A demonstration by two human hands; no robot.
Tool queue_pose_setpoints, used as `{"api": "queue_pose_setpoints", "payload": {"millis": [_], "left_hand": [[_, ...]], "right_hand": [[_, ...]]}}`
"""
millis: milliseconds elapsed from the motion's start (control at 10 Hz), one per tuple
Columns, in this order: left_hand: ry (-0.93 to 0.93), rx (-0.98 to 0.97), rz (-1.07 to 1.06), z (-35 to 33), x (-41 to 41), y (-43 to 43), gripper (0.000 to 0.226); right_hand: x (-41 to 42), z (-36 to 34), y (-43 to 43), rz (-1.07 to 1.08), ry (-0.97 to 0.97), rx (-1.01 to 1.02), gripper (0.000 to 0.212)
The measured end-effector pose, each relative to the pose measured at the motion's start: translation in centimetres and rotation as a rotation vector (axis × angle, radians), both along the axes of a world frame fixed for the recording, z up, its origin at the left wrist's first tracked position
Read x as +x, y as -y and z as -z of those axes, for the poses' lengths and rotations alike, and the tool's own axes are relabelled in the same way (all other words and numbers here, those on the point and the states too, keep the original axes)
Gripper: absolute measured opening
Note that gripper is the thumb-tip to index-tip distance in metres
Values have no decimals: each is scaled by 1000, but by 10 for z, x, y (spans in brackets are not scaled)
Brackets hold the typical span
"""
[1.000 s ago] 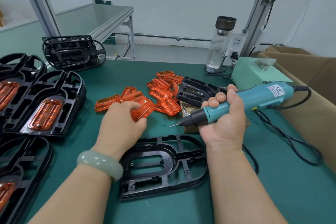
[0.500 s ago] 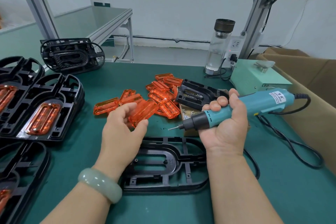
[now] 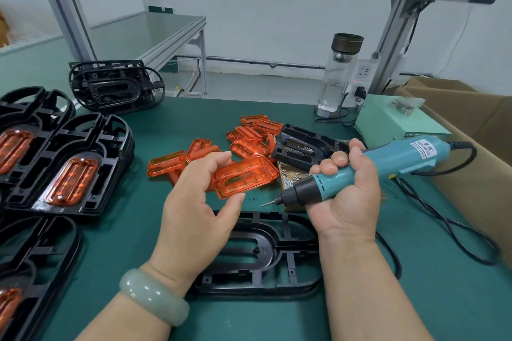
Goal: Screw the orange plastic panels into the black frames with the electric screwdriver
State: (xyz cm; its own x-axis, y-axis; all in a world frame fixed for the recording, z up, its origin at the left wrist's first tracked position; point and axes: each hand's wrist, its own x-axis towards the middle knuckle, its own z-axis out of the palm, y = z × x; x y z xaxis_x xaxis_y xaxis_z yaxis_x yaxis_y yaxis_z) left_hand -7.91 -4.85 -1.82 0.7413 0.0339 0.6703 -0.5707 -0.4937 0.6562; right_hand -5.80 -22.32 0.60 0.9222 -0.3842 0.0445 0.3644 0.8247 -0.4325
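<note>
**Panel lifted above the waiting frame**

The left hand (image 3: 194, 202) pinches a translucent orange plastic panel (image 3: 245, 178) — fingers curled on its edges — above the empty black plastic frame (image 3: 266, 255) on the green worktop (image 3: 415, 299). The right hand (image 3: 350, 196) grips the teal electric screwdriver (image 3: 368, 169), tip pointing left.

Assembly workshop, shown by a green-matted surface (image 3: 194, 119) framed in aluminium profile (image 3: 65, 11), stacked black frames (image 3: 113, 141), piled orange panels (image 3: 249, 144), corded electric screwdriver (image 3: 401, 156).

Green bench (image 3: 415, 299) bears black frames (image 3: 266, 255), orange panels (image 3: 249, 141).
</note>
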Motion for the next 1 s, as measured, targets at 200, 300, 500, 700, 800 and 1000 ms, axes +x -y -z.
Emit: {"api": "queue_pose_setpoints", "payload": {"millis": [200, 300, 500, 700, 800, 1000], "left_hand": [[13, 7, 13, 0, -2, 1, 56], [16, 12, 18, -1, -4, 1, 54], [8, 24, 14, -1, -4, 1, 56], [7, 23, 50, -5, -7, 1, 57], [-5, 1, 57, -6, -9, 1, 56], [-58, -55, 63, -5, -9, 1, 50]], "right_hand": [[0, 0, 0, -5, 2, 2, 10], [1, 0, 0, 0, 4, 3, 10], [1, 1, 0, -7, 4, 7, 12], [2, 1, 1, 0, -3, 11, 12], [2, 1, 1, 0, 0, 14, 11], [1, 1, 2, -3, 1, 22, 11]]}}
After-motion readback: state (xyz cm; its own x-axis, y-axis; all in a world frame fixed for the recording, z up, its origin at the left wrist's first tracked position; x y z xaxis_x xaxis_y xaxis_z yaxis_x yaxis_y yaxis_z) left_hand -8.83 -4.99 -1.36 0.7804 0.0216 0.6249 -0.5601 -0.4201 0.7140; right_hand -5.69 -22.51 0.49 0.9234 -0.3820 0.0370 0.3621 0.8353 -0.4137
